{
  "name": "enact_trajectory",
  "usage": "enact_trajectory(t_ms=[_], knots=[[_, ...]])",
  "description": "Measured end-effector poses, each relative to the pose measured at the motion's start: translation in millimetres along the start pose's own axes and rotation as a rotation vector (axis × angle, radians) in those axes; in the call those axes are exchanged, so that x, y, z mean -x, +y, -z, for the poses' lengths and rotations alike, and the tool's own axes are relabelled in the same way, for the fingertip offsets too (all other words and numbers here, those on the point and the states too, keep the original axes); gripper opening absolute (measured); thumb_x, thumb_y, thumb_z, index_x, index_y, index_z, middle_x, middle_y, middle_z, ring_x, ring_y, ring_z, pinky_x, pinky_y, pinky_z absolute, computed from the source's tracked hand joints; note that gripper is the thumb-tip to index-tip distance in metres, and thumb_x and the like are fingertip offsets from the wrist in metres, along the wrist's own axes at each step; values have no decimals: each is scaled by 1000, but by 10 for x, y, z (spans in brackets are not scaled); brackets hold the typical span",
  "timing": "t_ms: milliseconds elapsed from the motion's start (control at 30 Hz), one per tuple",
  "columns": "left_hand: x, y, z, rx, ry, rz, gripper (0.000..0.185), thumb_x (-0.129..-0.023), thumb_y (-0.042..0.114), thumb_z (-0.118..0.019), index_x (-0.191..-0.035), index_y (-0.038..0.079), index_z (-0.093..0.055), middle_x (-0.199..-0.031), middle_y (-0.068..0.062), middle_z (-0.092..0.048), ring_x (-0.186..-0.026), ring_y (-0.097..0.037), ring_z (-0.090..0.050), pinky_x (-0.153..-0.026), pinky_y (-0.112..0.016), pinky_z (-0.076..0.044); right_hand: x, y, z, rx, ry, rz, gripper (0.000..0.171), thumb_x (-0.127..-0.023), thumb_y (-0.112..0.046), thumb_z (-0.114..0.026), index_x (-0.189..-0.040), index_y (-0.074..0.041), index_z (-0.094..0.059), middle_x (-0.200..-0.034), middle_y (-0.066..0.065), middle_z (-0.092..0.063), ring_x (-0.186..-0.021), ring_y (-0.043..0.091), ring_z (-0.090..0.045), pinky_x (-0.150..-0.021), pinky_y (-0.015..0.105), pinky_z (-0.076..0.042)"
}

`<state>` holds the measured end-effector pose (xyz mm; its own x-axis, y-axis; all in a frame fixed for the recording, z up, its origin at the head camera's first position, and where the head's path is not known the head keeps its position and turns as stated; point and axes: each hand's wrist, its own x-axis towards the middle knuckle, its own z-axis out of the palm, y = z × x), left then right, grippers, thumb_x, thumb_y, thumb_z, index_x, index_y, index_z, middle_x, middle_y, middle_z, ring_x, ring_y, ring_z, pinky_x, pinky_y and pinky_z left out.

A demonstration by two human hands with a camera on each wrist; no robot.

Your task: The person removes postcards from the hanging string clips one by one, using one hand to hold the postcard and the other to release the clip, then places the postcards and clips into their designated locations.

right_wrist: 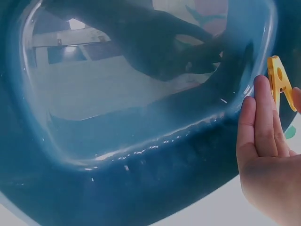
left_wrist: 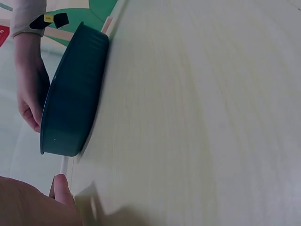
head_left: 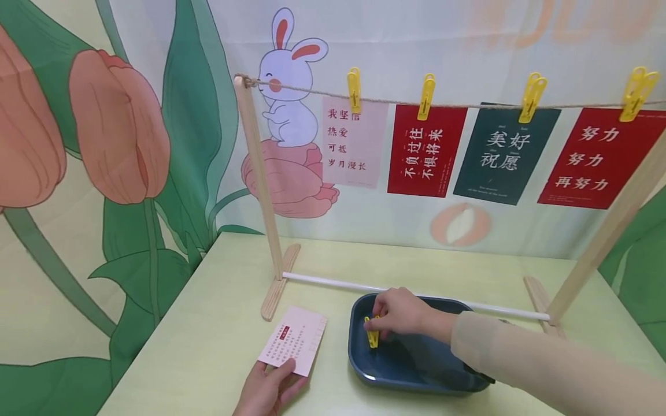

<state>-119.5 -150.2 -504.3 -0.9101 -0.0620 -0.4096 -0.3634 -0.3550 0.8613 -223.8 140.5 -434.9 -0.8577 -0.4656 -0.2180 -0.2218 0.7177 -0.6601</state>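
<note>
1. One yellow clothespin (head_left: 372, 335) is pinched between the fingertips of the right hand (head_left: 400, 315), low inside a dark blue tray (head_left: 416, 375); the right wrist view shows the same peg (right_wrist: 278, 82) standing up just past the fingers (right_wrist: 258, 122).
2. Right hand and its pale sleeve (head_left: 520, 358) reach in over the tray's near right edge.
3. Left hand (head_left: 267, 390), to the left of the tray and nearer the person, grasps the bottom edge of a pink card (head_left: 293, 341), thumb on top; the card lies flat on the pale green table (head_left: 208, 346).
4. From the left wrist, only the thumb (left_wrist: 61, 188) shows, with the tray's outer wall (left_wrist: 75, 108) beyond it and the right hand (left_wrist: 30, 94) dipping over the rim.
5. Beyond both hands stands a wooden frame: a left post (head_left: 260, 173), a slanted right post (head_left: 614, 225) and a white rod (head_left: 333, 283) along the table just behind the tray.
6. Above the hands a string (head_left: 468, 106) runs between the posts, carrying four yellow pegs (head_left: 426, 95), each holding a card: pale pink (head_left: 354, 144), red (head_left: 426, 153), dark green (head_left: 504, 156), red (head_left: 598, 159).
7. Behind hangs a backdrop with a white rabbit (head_left: 288, 98) and tulips (head_left: 117, 127).
</note>
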Motion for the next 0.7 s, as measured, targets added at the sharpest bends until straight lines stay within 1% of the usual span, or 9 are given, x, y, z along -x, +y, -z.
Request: enact_trajectory(t_ms=[133,300,467,567,700], knots=[[6,-2,10,0,-9,16,71,-105,-2,-62,-162,-10,-20,-126,-20,-70,-99,-19,-75,-89,-39,-66,-32,31,-3,22,-8,-36,25,-92,-27,-87,-89,-9,-69,-73,0,-74,-70,21,-77,-68,26,-59],[9,0,28,-1,-22,37,69,-106,-1,-60,-161,-12,-20,-124,-21,-71,-101,-24,-77,-91,-40,-65,-68,67,-20,24,-17,-56,25,-92,-27,-87,-87,-9,-70,-74,1,-75,-69,20,-77,-67,25,-59],[42,1,62,-17,-31,72,63,-109,4,-58,-159,-15,-24,-114,-15,-75,-101,-27,-78,-92,-43,-65,-90,102,-75,-14,-22,-66,24,-93,-26,-86,-86,-8,-71,-73,0,-74,-68,18,-76,-70,25,-61],[73,8,94,-21,-38,100,58,-111,7,-56,-155,-18,-27,-107,-13,-77,-99,-28,-79,-92,-42,-65,-88,126,-112,-37,-20,-67,24,-93,-25,-85,-86,-8,-71,-74,1,-75,-68,18,-77,-71,26,-62],[105,35,121,-22,-32,153,54,-113,13,-54,-150,-19,-32,-102,-14,-77,-96,-27,-80,-91,-41,-65,-80,132,-126,-52,-14,-63,23,-93,-24,-85,-87,-7,-72,-74,1,-75,-69,18,-77,-70,25,-61]])
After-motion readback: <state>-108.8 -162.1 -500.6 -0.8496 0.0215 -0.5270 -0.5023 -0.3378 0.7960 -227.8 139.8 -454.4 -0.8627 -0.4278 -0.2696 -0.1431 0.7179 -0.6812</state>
